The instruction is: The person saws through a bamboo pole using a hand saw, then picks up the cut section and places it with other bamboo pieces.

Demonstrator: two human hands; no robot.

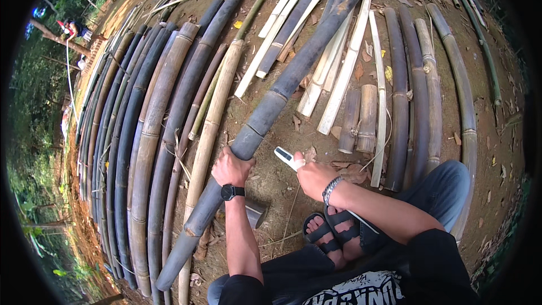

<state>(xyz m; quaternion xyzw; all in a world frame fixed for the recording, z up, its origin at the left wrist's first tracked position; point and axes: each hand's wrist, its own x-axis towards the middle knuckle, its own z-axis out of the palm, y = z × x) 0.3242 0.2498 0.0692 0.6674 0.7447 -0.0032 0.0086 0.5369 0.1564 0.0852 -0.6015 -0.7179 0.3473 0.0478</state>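
Note:
My left hand (232, 165) is wrapped round a long dark bamboo pole (265, 107), which slants from the lower left to the upper right across the others. A watch sits on that wrist. To the right of the pole, my right hand (315, 178) is closed round a white tool handle (288, 158) with a dark slot near its end. The handle's end points at the pole but stays apart from it. A thin pale edge (364, 223) shows below my right forearm; whether it belongs to the tool I cannot tell. Under the pole lies a short dark bamboo piece (256, 213).
Many bamboo poles (149, 130) lie side by side at the left. Split pale strips (347, 79) lie at the far middle. Two short bamboo lengths (367, 118) and more poles (426, 90) rest at the right. My sandalled feet (333, 231) are on the bare earth.

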